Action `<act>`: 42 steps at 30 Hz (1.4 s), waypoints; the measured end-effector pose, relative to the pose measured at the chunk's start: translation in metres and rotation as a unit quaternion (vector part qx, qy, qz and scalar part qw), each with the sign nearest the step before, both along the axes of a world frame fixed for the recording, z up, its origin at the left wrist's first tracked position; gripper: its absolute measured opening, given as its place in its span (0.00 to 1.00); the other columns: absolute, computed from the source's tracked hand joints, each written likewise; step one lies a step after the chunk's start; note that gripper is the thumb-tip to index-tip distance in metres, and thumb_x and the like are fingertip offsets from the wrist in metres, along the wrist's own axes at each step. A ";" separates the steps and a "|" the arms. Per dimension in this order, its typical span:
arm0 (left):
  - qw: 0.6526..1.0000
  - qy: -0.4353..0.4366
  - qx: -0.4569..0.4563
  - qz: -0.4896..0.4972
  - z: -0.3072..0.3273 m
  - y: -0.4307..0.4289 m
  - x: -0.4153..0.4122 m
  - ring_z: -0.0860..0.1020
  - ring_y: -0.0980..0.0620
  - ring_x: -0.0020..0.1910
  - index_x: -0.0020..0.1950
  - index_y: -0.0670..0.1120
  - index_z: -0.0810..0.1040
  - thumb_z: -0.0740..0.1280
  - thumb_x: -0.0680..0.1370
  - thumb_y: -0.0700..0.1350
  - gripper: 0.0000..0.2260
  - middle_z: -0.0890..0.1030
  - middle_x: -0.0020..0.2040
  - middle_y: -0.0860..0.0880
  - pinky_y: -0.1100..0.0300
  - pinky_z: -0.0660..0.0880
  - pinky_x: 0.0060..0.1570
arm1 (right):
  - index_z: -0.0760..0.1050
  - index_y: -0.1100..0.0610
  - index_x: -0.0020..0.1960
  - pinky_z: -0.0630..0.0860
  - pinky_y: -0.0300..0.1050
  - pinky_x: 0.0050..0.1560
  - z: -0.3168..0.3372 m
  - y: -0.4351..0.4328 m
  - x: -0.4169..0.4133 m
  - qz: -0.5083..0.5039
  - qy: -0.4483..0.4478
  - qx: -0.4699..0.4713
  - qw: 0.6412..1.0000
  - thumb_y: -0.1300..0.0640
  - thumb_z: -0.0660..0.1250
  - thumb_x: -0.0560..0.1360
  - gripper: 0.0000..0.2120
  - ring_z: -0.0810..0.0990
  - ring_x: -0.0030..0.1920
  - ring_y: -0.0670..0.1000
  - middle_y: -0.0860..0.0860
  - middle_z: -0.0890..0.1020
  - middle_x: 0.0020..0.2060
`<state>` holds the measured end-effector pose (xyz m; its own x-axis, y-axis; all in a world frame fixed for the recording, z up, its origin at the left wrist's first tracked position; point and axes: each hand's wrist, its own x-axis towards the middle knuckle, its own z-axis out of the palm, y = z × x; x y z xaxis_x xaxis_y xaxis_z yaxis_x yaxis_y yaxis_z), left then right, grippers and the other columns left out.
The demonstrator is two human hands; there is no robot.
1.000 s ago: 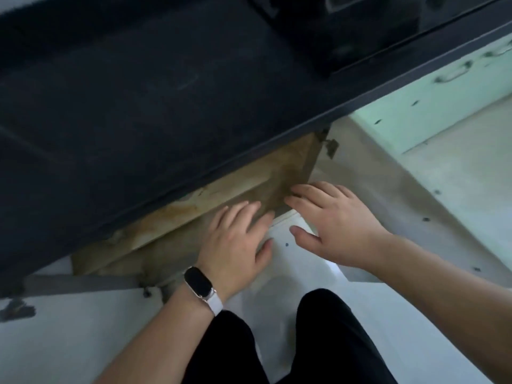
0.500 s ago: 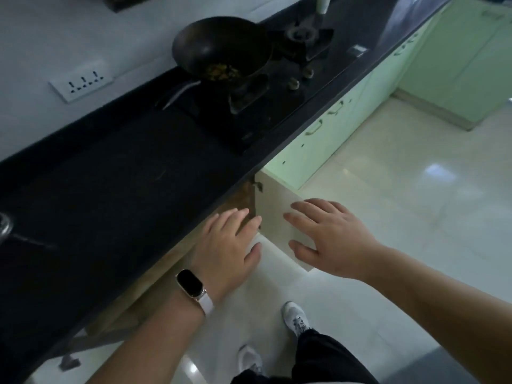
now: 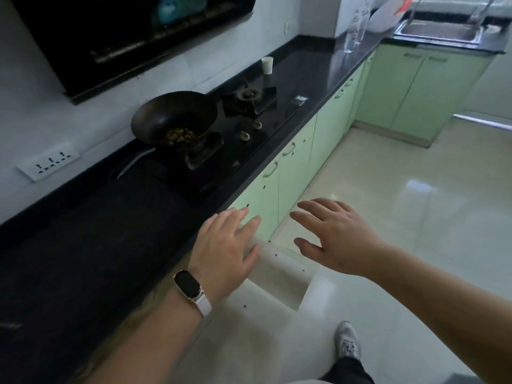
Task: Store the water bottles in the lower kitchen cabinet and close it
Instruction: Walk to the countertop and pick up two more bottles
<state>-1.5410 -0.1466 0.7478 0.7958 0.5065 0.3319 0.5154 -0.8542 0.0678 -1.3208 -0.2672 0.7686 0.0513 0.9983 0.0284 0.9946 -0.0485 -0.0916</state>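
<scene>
Now the view is lifted from the cabinet mouth up to the whole kitchen. One second ago I saw mostly the underside of the black countertop and the brown inside of the lower cabinet. That inside is almost fully hidden under the counter edge at this moment, and the stove and the wok fill the middle. I judge that the person has risen from a crouch to standing.

The cabinet door is not closed. Its pale inner face stands out from the green fronts, just under the two hands. So the cabinet is ready, but I see nothing stored in it from this angle.

The left hand, with a watch on the wrist, and the right hand are both spread with straight fingers and hold nothing. They have this same pose in the two earlier frames. Whether the left fingers touch the door I cannot tell. The right hand is over the floor, apart from the door.

What look like clear water bottles stand far away on the counter's end, near the sink, well apart from both hands. To my judgement, the next step is to walk there and fetch them.
</scene>
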 end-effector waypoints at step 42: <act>0.950 -0.010 0.013 -0.313 0.014 0.133 0.747 0.80 0.38 0.61 0.62 0.43 0.83 0.61 0.75 0.54 0.22 0.82 0.61 0.41 0.42 0.75 0.57 | 0.75 0.55 0.67 0.69 0.54 0.63 0.029 0.022 0.611 -0.321 -0.043 0.021 0.946 0.42 0.63 0.76 0.25 0.75 0.64 0.60 0.56 0.78 0.64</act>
<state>-0.7941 -0.0135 0.7621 0.9316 -0.0727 0.3561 -0.0957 -0.9943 0.0475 -0.7095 -0.2450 0.7975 0.6427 0.7598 0.0982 0.7650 -0.6435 -0.0272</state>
